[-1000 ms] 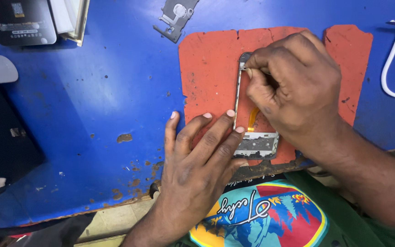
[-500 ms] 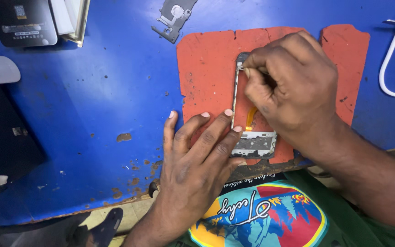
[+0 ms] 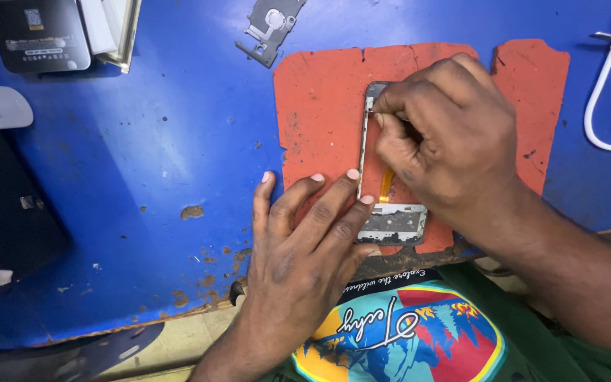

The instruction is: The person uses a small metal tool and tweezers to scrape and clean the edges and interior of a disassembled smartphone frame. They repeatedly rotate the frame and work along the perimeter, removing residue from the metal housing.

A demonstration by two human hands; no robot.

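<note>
I see the stripped phone frame (image 3: 390, 212) on red mat (image 3: 319, 106) | left hand (image 3: 305, 247) flat, grasping nothing, pins it | right hand (image 3: 447, 141) clenched at top edge, tool hidden | disassembly looks well along.

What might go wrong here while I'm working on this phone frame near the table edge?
1. The phone frame lies at the near edge of the orange mat, close to the table's lip; a slip of the left hand could send it off.
2. The right hand covers the frame's top, so pressure there is hard to judge; the thin orange ribbon may tear.
</note>
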